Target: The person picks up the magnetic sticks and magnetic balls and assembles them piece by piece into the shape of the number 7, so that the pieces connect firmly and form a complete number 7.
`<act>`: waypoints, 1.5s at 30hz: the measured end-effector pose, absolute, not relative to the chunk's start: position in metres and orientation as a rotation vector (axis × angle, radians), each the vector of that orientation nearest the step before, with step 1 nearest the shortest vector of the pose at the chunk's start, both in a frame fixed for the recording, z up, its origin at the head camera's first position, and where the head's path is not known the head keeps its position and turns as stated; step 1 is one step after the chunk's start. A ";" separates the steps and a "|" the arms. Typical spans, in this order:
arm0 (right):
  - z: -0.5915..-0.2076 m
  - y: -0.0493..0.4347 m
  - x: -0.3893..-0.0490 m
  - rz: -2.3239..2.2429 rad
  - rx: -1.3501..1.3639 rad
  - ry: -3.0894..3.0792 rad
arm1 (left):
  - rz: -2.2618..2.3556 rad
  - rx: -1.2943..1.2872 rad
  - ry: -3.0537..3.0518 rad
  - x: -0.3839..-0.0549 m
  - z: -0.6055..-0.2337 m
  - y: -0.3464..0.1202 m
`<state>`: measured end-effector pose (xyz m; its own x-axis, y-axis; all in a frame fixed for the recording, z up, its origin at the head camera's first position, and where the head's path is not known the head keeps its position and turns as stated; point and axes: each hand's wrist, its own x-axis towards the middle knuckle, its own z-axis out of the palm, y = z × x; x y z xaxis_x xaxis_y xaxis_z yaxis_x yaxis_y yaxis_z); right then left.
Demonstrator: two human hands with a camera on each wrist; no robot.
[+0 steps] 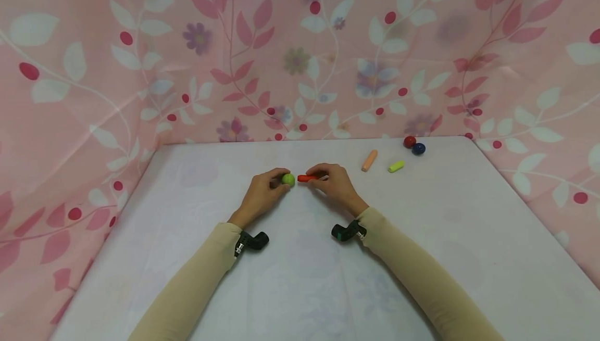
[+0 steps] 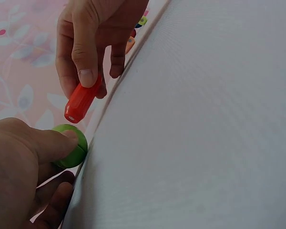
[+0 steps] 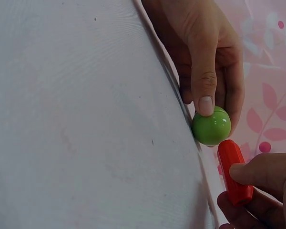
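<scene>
Over the middle of the white table, my left hand (image 1: 259, 193) pinches a small, glossy green ball (image 1: 288, 179) between thumb and fingers. A short red faceted stick (image 1: 305, 178) is gripped by my right hand (image 1: 338, 185), its free end directed at the ball. In the right wrist view, the red stick (image 3: 230, 157) comes close to the lower right of the green ball (image 3: 211, 130). A small gap shows between the stick (image 2: 78, 105) and the ball (image 2: 77, 155) in the left wrist view, where the left thumb covers part of the ball.
At the back right of the table (image 1: 300, 278) lie a peach-orange stick (image 1: 369, 160) and a shorter yellow-green stick (image 1: 396, 166). Behind them, a red ball (image 1: 410, 142) touches or nearly touches a dark blue ball (image 1: 419, 149). Pink floral cloth (image 1: 300, 60) hangs behind.
</scene>
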<state>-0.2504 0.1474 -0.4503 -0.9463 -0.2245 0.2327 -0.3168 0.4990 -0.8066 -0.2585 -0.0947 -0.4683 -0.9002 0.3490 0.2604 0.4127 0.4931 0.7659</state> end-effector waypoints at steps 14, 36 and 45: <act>-0.456 0.142 -0.253 1.425 0.477 -2.630 | -1.395 -0.693 -2.649 -0.258 -0.467 -0.094; -0.453 0.156 -0.245 1.427 0.479 -2.620 | -1.391 -0.711 -2.628 -0.258 -0.469 -0.093; -0.447 0.170 -0.241 1.412 0.478 -2.624 | -1.381 -0.683 -2.653 -0.257 -0.469 -0.092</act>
<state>-0.2411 0.1703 -0.4474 -0.9425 -0.2166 0.2547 -0.3318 0.5138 -0.7912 -0.2570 -0.0923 -0.4691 -0.8982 0.3516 0.2639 0.4178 0.4960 0.7612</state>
